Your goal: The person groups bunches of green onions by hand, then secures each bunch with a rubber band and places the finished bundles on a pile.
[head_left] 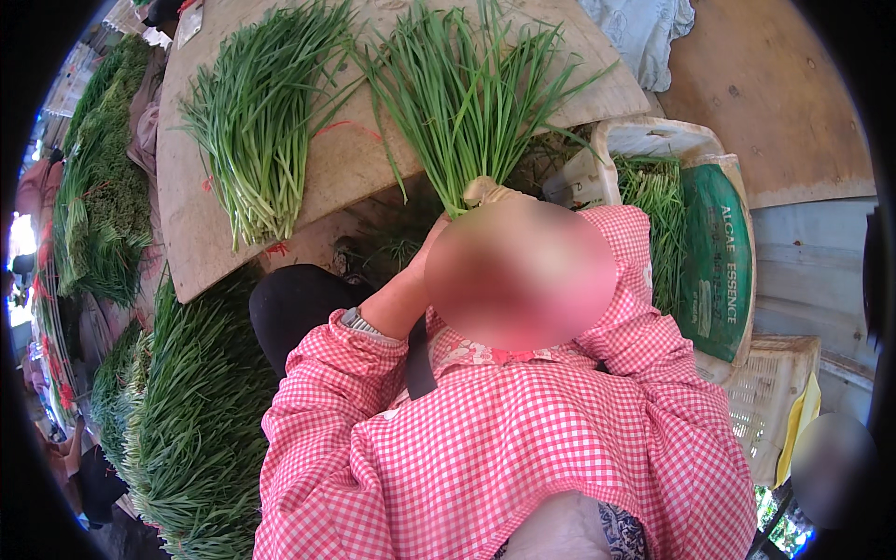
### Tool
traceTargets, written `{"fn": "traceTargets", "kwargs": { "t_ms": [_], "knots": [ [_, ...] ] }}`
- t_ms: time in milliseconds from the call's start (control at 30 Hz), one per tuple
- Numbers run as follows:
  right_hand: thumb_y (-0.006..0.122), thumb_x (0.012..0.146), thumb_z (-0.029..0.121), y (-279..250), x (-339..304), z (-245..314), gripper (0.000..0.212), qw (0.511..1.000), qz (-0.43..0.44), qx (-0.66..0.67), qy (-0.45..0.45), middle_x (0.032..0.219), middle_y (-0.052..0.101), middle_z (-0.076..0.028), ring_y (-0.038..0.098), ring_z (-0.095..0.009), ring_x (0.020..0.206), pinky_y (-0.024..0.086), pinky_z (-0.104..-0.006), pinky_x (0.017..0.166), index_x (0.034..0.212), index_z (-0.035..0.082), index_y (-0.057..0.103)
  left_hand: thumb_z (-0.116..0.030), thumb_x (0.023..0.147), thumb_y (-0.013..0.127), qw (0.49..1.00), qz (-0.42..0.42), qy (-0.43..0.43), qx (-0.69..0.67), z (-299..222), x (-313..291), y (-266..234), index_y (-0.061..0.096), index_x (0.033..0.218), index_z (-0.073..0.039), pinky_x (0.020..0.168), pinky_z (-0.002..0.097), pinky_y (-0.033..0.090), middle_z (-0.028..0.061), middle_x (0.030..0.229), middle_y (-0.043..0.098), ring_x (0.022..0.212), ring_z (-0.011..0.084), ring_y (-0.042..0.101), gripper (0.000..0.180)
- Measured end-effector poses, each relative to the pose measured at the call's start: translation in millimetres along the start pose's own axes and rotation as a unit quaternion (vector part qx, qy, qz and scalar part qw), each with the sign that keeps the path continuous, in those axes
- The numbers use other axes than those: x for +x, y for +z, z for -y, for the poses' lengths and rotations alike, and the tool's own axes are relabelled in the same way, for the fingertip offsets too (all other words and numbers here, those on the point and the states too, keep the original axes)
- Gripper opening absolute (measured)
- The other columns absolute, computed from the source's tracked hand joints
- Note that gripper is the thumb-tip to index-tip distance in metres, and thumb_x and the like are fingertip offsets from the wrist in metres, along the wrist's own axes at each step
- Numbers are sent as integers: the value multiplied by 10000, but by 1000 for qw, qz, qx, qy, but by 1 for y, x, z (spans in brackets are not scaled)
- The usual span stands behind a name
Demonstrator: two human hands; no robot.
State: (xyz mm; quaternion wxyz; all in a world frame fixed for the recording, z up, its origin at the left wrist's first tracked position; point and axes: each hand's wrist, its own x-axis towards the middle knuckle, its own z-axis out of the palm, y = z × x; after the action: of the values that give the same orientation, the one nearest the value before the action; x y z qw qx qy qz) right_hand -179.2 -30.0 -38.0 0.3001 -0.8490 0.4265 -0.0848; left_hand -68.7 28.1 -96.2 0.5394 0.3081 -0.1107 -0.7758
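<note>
A bunch of green garlic chives [471, 103] fans out over the table's edge, its stalks narrowing toward my hands. My right hand [492, 192], in a beige glove, has its visible fingers closed across the lower stalks. My left hand [420, 261] comes in from the left, a watch [369, 325] on its wrist, and meets the stalk bases. A blurred patch hides the left fingers and most of the right hand. Left of the held bunch, another bunch of garlic chives [266, 121] lies on the wooden table [196, 196], pale stalk ends toward me.
Large heaps of chives [201, 420] stand at my left, with more greens [103, 187] farther out. On the right, a white crate [644, 135] holds chives beside a green printed sack [717, 266]. A second crate [770, 392] sits below it. Red ties [350, 128] lie on the table.
</note>
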Motion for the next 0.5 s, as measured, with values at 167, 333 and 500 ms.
{"fn": "traceTargets", "kwargs": {
  "t_ms": [167, 333, 500],
  "knots": [
    [628, 749, 238, -7, 3, -3, 240, 998, 60, -2, 32, 797, 605, -162, 587, -344, 755, 457, -412, 661, 860, 47, 535, 54, 707, 606, 998, 23, -23, -44, -2, -6, 7, 497, 1091, -24, 508, 289, 510, 56, 939, 587, 765, 181, 596, 406],
    [605, 785, 188, -5, 1, -27, 154, 958, 140, 249, 19, 694, 577, -75, 557, -216, 623, 433, -306, 573, 806, 47, 545, 50, 702, 611, 995, 1, -65, -80, -10, -9, 13, 501, 1107, -14, 704, 330, 506, 62, 964, 587, 836, 197, 589, 424],
    [589, 836, 163, -21, -20, -26, 132, 709, 287, 637, -93, 642, 468, 30, 414, -76, 556, 363, -201, 523, 768, 75, 518, -31, 734, 630, 991, 104, -76, -45, -36, -29, 32, 517, 1102, -4, 819, 319, 466, 88, 973, 599, 899, 203, 579, 386]
  ]
}}
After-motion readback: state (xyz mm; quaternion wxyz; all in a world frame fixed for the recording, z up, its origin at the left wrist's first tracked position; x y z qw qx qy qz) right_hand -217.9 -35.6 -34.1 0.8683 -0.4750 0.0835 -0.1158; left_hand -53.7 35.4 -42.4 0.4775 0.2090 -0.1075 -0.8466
